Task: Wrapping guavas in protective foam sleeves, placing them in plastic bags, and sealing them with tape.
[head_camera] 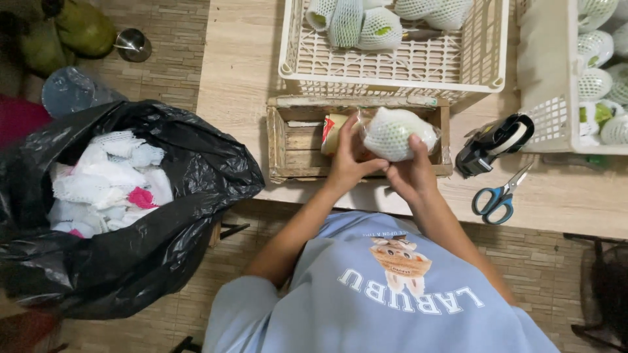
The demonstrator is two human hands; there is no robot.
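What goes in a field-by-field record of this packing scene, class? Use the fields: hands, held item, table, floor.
hands: left hand and right hand both grip one fruit
held item: green fruit in a white foam net, held over a small wooden crate
table: white plastic basket with more netted fruit, tape dispenser, blue-handled scissors
floor: black bag open, holding white and pink foam nets
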